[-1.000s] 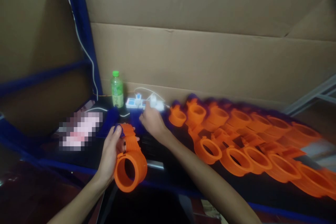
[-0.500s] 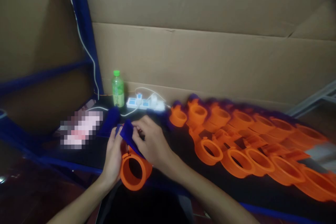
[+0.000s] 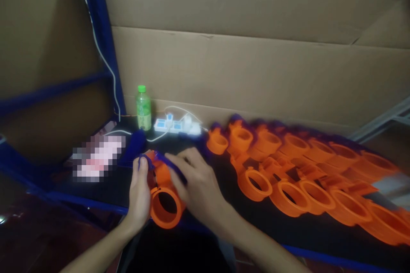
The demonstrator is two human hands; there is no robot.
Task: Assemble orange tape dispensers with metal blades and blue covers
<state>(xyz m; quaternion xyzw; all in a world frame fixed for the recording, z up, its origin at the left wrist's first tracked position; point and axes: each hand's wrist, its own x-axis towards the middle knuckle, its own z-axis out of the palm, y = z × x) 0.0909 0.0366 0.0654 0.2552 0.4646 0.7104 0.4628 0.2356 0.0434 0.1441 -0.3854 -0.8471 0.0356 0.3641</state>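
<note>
In front of my body is an orange ring-shaped part, its round opening facing me. My left hand is closed around its left side, with the thumb up at the top end. A dark blue strip, which looks like fabric, runs from that top end down along the right side. My right hand grips this strip, fingers over it and against the orange part. Part of the strip also shows under my left thumb. How it joins the orange part is hidden by my fingers.
Rows of similar orange ring parts, some with blue pieces behind, cover the right of the black table. A green-capped bottle, a white power strip and cables stand behind. A blue metal frame rises at left.
My right hand has moved slightly right and down, swinging the blue strip from above the orange part to its right side. More of the orange top now shows.
</note>
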